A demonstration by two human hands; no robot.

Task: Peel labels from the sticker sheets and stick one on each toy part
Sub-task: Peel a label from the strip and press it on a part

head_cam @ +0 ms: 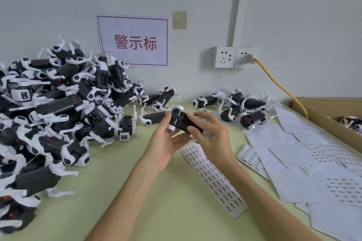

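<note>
The part (179, 121), a black ribbed plastic body with round white ends, is held above the middle of the table (137, 191), just beyond the sheet (214, 178). The left hand (166, 143) cradles it from below, thumb against a white end. The right hand (212, 137) pinches the black body between forefinger and thumb. Probably a label is being pressed on, though none is visible. Next calls for peeling another from the sheet, a thin paper strip of small printed rows. A tangled pile (58, 107) of parts waits left; papery backings (313, 162) lie right.

left hand (166, 144), right hand (213, 141), forearms (137, 191) (all bare)
</note>
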